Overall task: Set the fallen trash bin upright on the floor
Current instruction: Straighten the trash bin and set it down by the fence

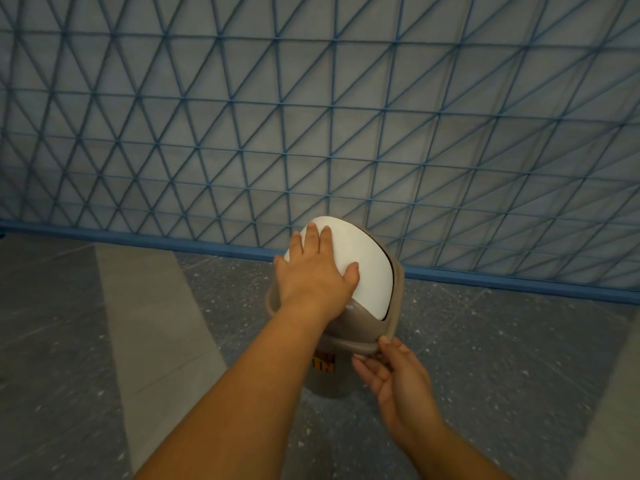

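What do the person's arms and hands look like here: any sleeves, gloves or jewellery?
Both are bare. The left hand and the right hand carry no glove, ring, watch or bracelet, and no sleeve comes into view up to the bottom edge of the picture.

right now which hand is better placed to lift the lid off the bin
Right, probably. The right hand grips the lid rim at its near edge, fingers under it; the left hand only lies flat on the white flap, with no hold.

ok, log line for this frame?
left hand: presses white flap | right hand: pinches lid rim | bin: on floor
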`<action>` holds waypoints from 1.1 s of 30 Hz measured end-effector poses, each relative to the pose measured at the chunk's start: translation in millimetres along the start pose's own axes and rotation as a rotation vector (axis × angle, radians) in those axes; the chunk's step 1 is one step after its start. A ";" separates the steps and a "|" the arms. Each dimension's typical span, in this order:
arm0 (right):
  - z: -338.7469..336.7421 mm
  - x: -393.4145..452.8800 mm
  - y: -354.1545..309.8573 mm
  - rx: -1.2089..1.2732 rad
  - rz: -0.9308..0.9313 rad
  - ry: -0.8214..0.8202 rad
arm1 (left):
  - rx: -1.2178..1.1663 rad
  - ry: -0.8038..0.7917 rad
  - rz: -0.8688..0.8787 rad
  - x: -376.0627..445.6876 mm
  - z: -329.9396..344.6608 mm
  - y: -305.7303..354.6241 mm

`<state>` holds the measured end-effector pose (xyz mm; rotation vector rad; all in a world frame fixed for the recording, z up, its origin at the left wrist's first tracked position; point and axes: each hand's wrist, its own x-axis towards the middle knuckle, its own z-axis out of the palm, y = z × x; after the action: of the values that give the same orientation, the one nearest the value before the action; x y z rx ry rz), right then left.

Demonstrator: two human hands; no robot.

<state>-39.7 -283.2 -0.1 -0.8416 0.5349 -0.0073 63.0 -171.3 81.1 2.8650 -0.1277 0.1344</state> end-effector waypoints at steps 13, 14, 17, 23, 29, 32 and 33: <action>-11.6 65.7 -65.3 -0.709 -0.388 0.149 | -1.317 0.354 -0.954 -58.3 14.0 -12.0; -8.7 77.0 -74.6 -0.739 -0.405 0.150 | -1.382 0.314 -1.035 -64.4 19.5 -12.6; 0.6 103.8 -93.6 -0.831 -0.392 0.153 | -1.501 0.231 -1.076 -78.6 35.6 -1.3; 21.9 118.8 -101.7 -0.820 -0.169 0.066 | -1.654 -0.025 -1.052 -93.8 53.5 29.3; 12.5 107.4 -100.4 -0.651 -0.036 0.011 | -1.671 -0.028 -1.025 -88.3 53.6 14.4; -7.8 90.1 -94.2 -0.605 0.050 -0.068 | -1.655 0.036 -0.993 -80.3 51.1 -5.9; -15.9 83.8 -90.9 -0.593 0.069 -0.081 | -1.630 0.056 -0.986 -76.8 50.1 -13.4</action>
<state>44.1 -373.6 18.4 -1.3936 0.4948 0.2587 -7.8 -166.3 21.5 1.0692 0.7803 -0.0795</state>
